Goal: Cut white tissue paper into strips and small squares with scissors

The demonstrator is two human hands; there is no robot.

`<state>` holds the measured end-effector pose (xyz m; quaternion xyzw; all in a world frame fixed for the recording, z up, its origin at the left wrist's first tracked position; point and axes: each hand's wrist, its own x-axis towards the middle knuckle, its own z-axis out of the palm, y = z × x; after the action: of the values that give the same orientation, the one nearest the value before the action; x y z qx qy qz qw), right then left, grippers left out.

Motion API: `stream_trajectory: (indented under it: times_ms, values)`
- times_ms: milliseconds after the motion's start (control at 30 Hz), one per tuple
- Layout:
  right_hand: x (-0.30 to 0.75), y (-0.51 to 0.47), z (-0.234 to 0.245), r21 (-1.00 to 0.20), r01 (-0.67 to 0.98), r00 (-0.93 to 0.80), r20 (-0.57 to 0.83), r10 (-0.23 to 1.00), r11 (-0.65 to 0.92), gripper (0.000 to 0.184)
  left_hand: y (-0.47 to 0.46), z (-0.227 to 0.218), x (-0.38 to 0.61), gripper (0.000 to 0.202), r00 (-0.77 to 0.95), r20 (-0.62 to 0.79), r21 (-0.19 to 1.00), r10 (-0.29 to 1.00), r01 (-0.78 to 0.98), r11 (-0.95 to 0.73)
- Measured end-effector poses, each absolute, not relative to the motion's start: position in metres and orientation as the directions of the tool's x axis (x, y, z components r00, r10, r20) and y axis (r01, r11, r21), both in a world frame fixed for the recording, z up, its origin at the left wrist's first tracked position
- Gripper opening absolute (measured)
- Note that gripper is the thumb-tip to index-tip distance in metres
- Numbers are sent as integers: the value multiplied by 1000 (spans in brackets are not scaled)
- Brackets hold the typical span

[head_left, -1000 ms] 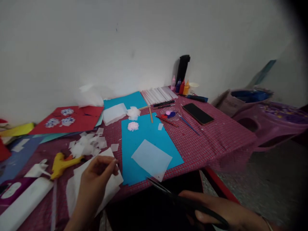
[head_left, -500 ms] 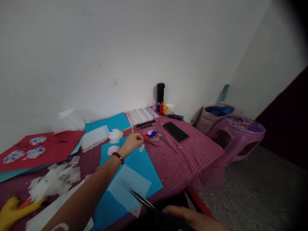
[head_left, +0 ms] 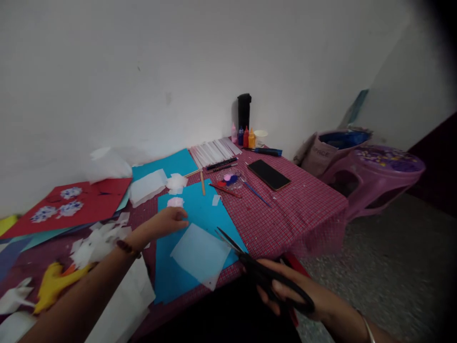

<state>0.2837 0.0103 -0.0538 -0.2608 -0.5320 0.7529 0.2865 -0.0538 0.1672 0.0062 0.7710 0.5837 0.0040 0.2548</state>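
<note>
My right hand (head_left: 296, 295) grips black scissors (head_left: 246, 257) at the table's front edge; the blades are slightly apart and point at a white paper square (head_left: 200, 255). That square lies on a blue card sheet (head_left: 194, 224). My left hand (head_left: 169, 223) reaches over the left edge of the blue sheet with its fingers curled loosely, just in front of a small pink tissue flower (head_left: 175, 202). Whether the left hand holds anything is unclear.
A red-checked cloth (head_left: 296, 205) covers the table. On it lie a phone (head_left: 268, 174), a paint palette (head_left: 230, 179) with brushes, paint bottles (head_left: 245, 137), a black flask (head_left: 244, 112), a red card (head_left: 71, 207), white paper scraps (head_left: 96, 240) and a yellow glue gun (head_left: 53, 283). A purple stool (head_left: 378, 174) stands to the right.
My left hand has pulled back from the palette area to the left edge of the blue sheet. The right hand has lifted the scissors higher into view.
</note>
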Motion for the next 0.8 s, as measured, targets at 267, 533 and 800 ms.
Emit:
stream_trajectory:
  times_ms: [267, 533, 800]
  values:
    - [277, 8, -57, -951, -139, -661, -118, 741, -275, 51, 137, -5, -41, 57, 436, -226, 303, 871, 882, -362]
    - [283, 9, -54, -974, -54, -692, -120, 712, -218, 51, 157, -11, -36, 6, 536, -335, 405, 775, 824, -396]
    - [281, 12, -55, -973, -66, -689, -117, 716, -222, 49, 152, -9, -32, 17, 500, -176, 403, 848, 823, -401]
